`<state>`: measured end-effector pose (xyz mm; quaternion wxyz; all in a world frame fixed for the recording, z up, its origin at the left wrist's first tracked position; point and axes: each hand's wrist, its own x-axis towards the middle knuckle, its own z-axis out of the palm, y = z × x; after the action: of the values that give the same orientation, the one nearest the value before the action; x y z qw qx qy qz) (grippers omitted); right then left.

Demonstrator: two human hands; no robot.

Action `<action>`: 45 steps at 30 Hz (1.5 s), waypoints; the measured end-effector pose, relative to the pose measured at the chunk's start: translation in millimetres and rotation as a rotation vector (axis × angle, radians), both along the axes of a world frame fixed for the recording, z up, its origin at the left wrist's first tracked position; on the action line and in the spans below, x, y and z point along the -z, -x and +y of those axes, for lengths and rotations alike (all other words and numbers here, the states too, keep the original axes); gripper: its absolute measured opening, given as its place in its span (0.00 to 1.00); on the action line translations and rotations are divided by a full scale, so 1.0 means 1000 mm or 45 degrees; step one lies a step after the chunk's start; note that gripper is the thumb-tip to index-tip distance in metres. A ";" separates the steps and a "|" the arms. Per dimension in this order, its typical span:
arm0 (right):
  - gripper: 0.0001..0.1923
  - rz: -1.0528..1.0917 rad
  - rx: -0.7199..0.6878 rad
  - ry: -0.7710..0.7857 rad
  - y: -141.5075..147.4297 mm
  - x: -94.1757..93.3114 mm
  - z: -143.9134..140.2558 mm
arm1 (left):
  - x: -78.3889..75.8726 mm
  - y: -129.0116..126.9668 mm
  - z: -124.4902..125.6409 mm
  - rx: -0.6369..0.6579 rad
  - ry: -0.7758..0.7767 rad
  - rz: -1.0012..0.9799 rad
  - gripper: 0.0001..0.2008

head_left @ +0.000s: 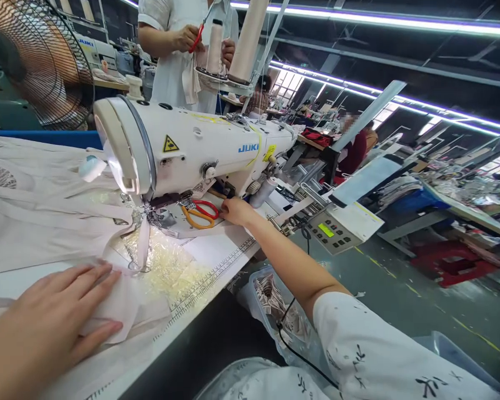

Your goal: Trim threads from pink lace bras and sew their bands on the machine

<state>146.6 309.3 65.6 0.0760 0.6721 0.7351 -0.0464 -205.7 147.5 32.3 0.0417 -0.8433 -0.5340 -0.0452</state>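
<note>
My left hand [77, 311] lies flat with fingers stretched out on pale fabric [120, 311] at the table's front left. Under the arm of the white sewing machine [191, 150] is my right hand [236, 211], its fingers curled together beside the scissors handles, an orange loop [198, 218] and a red loop [208, 208]. Whatever those fingers hold, if anything, is hidden. A pale fabric strip [144, 244] hangs down from the lit needle area. More pale garments [45, 211] spread over the table left of the machine.
A printed ruler [216, 272] runs along the table's front edge, near crinkled clear film [170, 261]. Below stands a plastic bin [258, 300] of fabric strips. A control box [337, 228] juts out right. Behind the machine, a co-worker [187, 55] holds red-handled scissors [196, 39]; a fan [37, 61] stands left.
</note>
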 end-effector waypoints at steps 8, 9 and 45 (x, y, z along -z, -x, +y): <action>0.08 -0.024 -0.050 0.124 -0.008 0.002 0.008 | -0.022 -0.006 -0.006 0.037 0.334 0.079 0.34; 0.07 -0.022 -0.051 0.111 -0.008 0.003 0.010 | -0.024 -0.005 -0.006 0.044 0.377 0.085 0.36; 0.11 0.272 -0.814 -0.160 0.193 0.015 -0.112 | -0.033 -0.017 -0.019 -0.025 0.381 0.116 0.26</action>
<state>-46.1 197.4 50.8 -0.0321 0.4026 0.9137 -0.0449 -188.8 128.1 64.9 -0.0598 -0.8361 -0.5404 0.0734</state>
